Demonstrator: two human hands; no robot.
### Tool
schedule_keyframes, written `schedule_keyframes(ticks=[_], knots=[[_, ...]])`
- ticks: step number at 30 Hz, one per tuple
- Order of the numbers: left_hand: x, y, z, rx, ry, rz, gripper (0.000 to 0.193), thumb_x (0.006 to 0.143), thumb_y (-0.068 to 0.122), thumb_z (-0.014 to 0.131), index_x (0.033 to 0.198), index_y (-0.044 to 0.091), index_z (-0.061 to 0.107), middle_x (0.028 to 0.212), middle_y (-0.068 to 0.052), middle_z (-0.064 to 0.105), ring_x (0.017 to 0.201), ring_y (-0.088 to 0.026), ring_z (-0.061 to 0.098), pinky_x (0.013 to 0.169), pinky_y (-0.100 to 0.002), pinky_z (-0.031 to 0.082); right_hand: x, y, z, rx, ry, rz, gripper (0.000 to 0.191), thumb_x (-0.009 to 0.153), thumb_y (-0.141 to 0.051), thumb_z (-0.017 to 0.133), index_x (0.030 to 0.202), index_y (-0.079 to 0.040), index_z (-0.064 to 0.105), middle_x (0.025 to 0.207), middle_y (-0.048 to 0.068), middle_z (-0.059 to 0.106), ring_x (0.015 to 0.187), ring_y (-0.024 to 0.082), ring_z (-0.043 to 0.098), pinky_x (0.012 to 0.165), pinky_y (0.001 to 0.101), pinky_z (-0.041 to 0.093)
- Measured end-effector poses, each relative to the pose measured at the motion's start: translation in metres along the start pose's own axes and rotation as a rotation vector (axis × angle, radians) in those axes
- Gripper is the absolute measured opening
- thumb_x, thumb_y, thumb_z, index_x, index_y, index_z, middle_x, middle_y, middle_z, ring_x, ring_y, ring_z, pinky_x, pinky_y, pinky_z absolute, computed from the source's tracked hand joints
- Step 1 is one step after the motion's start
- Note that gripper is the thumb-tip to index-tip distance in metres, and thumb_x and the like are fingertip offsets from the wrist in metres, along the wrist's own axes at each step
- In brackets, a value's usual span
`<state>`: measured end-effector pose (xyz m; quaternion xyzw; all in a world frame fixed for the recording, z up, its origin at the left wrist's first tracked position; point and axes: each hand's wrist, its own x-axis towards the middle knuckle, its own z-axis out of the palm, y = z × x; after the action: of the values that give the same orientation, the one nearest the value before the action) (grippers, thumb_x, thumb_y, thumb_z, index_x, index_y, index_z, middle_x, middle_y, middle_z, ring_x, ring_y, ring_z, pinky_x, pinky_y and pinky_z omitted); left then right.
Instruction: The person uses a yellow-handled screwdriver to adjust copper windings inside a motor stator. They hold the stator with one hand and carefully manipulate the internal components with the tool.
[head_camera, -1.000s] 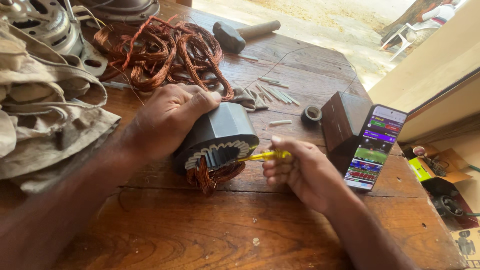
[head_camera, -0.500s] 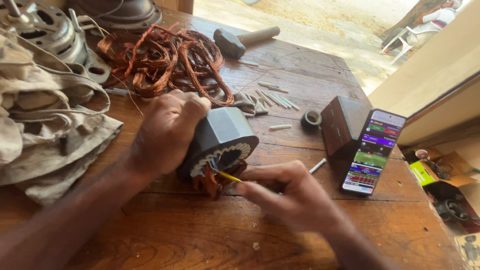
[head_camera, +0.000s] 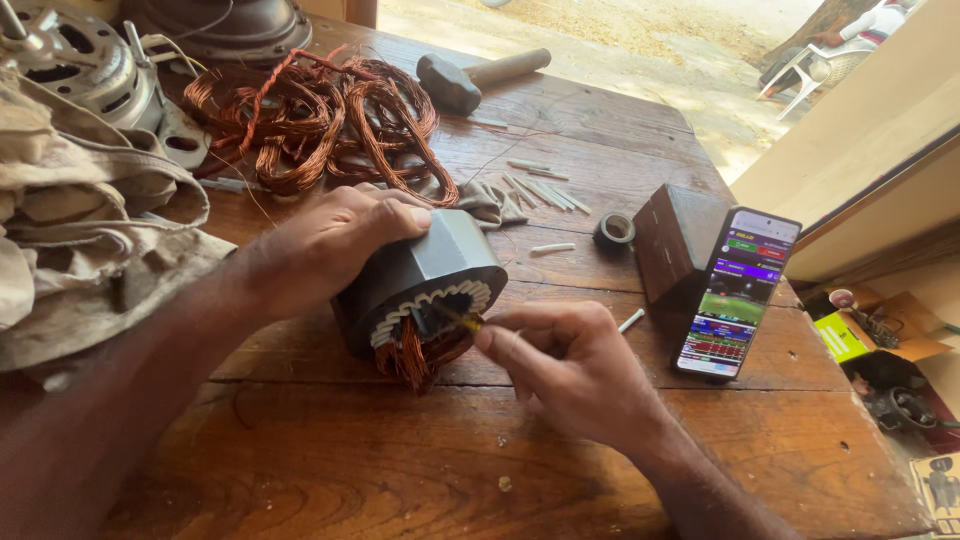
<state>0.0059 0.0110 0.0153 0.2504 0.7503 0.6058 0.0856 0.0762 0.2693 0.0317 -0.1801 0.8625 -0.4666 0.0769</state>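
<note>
A worn wooden table (head_camera: 560, 470) with dark planks and small holes stands beside an open doorway with sandy ground outside. Near the middle of the table lies a motor stator (head_camera: 425, 280), a dark grey, faceted metal block on its side, with pale slot liners around its bore and reddish copper wire hanging out of it. The left hand (head_camera: 325, 245) lies over the top of the stator, fingers closed around it. The right hand (head_camera: 570, 365) is just in front of the bore, fingers pinched on a thin yellow tool (head_camera: 462, 320) whose tip goes into the slots. Toward the far edge lie loose copper coils (head_camera: 320, 120) and a hammer (head_camera: 475, 78). A smartphone (head_camera: 738, 292) leans on a dark wooden block (head_camera: 675, 240) near the right edge, and crumpled cloth (head_camera: 80, 240) covers the left edge.
</note>
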Motion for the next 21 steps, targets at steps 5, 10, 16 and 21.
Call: schedule_keyframes(ticks=[5,10,16,21], knots=[[-0.001,0.008,-0.004,0.152,-0.017,-0.126,0.074,0.085,0.062,0.037,0.109,0.001,0.072,0.072,-0.015,0.066,0.058,-0.023,0.065,0.048,-0.038,0.053,-0.003,-0.002,0.01,0.061,-0.024,-0.044,0.03,0.093,-0.017,0.067,0.118,-0.002,0.073,0.06,0.002,0.072,0.043,0.005,0.059,0.036,0.0231,0.044],[0.004,0.0,-0.009,0.125,-0.031,-0.257,0.076,0.082,0.064,0.038,0.117,0.003,0.066,0.077,-0.017,0.068,0.062,-0.025,0.067,0.05,-0.039,0.054,-0.013,-0.001,0.022,0.014,0.052,-0.278,0.031,0.095,-0.012,0.069,0.124,-0.001,0.071,0.077,0.002,0.077,0.063,0.005,0.07,0.054,0.022,0.057],[0.009,-0.023,-0.013,-0.059,-0.164,-0.188,0.072,0.097,0.059,0.039,0.134,0.0,0.057,0.097,-0.024,0.067,0.075,-0.031,0.067,0.059,-0.042,0.061,-0.023,-0.001,0.024,-0.11,0.098,-0.454,0.029,0.095,-0.008,0.07,0.124,-0.004,0.073,0.094,0.007,0.079,0.083,0.008,0.076,0.077,0.0248,0.063],[0.008,-0.03,-0.016,0.043,-0.139,-0.065,0.07,0.1,0.052,0.041,0.147,0.002,0.05,0.115,-0.021,0.062,0.097,-0.029,0.069,0.073,-0.041,0.06,-0.021,0.004,0.023,-0.048,0.066,-0.475,0.028,0.098,-0.008,0.069,0.125,-0.004,0.071,0.105,0.008,0.079,0.093,0.007,0.077,0.085,0.0245,0.064]])
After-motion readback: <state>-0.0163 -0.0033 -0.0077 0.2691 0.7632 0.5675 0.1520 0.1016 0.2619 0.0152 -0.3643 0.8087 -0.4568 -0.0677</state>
